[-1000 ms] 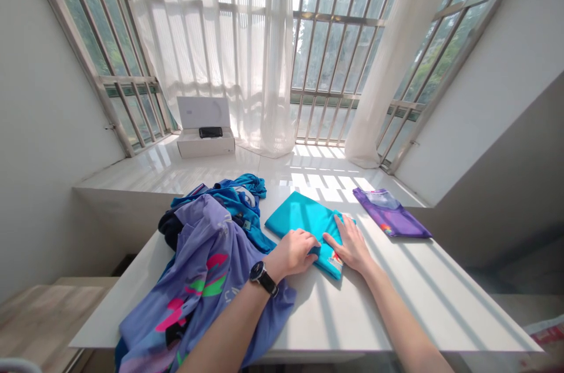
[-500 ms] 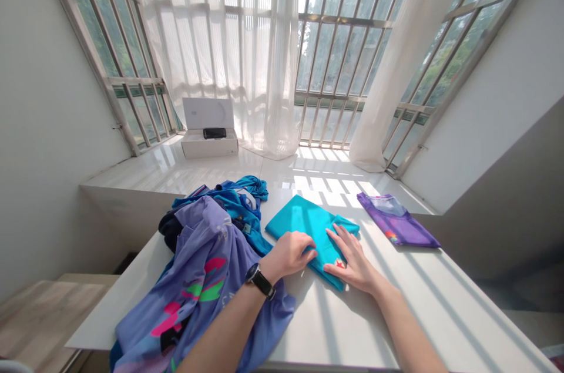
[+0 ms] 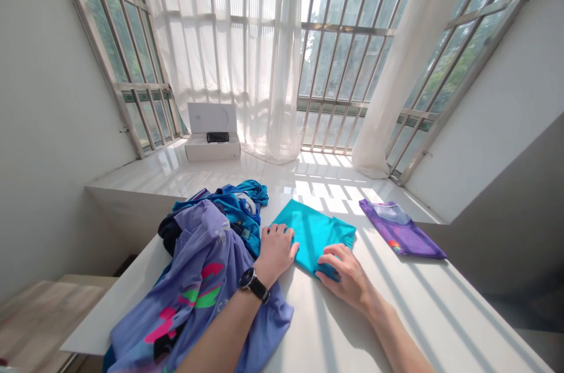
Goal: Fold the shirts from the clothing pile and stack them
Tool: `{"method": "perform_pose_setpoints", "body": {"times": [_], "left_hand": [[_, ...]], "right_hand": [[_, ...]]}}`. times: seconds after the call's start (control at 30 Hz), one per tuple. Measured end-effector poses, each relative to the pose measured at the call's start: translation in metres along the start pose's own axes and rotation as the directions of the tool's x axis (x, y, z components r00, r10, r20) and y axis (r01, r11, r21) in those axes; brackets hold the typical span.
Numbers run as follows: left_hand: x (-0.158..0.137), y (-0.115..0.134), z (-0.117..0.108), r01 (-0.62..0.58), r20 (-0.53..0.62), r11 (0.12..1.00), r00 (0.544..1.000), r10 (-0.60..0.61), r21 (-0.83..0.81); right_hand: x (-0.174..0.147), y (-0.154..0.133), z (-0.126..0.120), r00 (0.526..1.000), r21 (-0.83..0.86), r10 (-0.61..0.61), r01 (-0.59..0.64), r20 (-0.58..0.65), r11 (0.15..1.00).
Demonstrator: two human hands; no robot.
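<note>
A folded teal shirt point(image 3: 312, 226) lies on the white table in front of me. My left hand point(image 3: 277, 247), with a black watch on the wrist, rests palm down on its left edge; the fingers lie over the cloth and the thumb is apart. At the near right corner, my right hand point(image 3: 343, 270) has its fingers curled round the edge of the shirt, thumb low at the near side. These fingers cover part of a small red print. Left of my left hand, a loose lavender shirt point(image 3: 207, 249) with pink and green prints lies partly under my left forearm.
Behind the lavender shirt is a heap of blue and dark clothes point(image 3: 242, 200). A folded purple garment point(image 3: 408, 232) lies at the right of the table point(image 3: 440, 314). On the sill at the back stands an open white box point(image 3: 214, 151) with a black device point(image 3: 218, 137) in it.
My left hand has moved left and up, from the near edge to the left edge of the teal shirt. My right hand has drawn nearer, its spread fingers now curled at the near corner.
</note>
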State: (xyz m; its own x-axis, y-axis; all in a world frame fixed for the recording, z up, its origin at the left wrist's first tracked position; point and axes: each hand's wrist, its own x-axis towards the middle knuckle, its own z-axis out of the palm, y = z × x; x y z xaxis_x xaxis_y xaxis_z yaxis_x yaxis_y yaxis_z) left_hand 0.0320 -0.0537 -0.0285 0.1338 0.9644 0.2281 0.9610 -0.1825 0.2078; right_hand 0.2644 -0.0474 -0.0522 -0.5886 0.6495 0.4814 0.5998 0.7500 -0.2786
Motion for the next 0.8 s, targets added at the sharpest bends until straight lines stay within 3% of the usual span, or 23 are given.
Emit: {"method": "perform_pose_setpoints", "body": {"times": [0.17,0.3,0.4,0.5,0.57,0.67,0.73,0.8], "left_hand": [[-0.002,0.007,-0.004,-0.032,0.003,0.999,0.999,0.032,0.002],[-0.004,0.016,-0.007,-0.211,0.064,0.973,0.974,0.217,-0.093],[-0.009,0.025,-0.005,-0.394,0.124,0.896,0.898,0.423,-0.204],[-0.016,0.03,-0.001,-0.528,0.136,0.784,0.795,0.592,-0.326],[-0.019,0.031,0.003,-0.581,0.114,0.734,0.751,0.65,-0.352],[-0.019,0.027,0.003,-0.584,0.106,0.758,0.768,0.632,-0.289],[-0.017,0.023,0.0,-0.559,0.127,0.795,0.794,0.595,-0.233],[-0.015,0.021,-0.003,-0.536,0.149,0.822,0.812,0.565,-0.193]], "right_hand": [[-0.008,0.034,-0.002,0.986,-0.093,0.145,-0.153,-0.088,0.984],[-0.016,0.06,0.006,0.902,-0.156,0.402,-0.425,-0.157,0.892],[-0.02,0.071,0.015,0.814,-0.159,0.554,-0.578,-0.174,0.8],[-0.021,0.074,0.02,0.8,-0.127,0.57,-0.595,-0.19,0.793],[-0.019,0.072,0.018,0.799,-0.08,0.547,-0.58,-0.249,0.811],[-0.016,0.065,0.012,0.757,0.01,0.56,-0.592,-0.337,0.806],[-0.014,0.06,0.009,0.739,0.059,0.595,-0.61,-0.317,0.79],[-0.013,0.056,0.008,0.753,0.08,0.604,-0.607,-0.26,0.791]]}}
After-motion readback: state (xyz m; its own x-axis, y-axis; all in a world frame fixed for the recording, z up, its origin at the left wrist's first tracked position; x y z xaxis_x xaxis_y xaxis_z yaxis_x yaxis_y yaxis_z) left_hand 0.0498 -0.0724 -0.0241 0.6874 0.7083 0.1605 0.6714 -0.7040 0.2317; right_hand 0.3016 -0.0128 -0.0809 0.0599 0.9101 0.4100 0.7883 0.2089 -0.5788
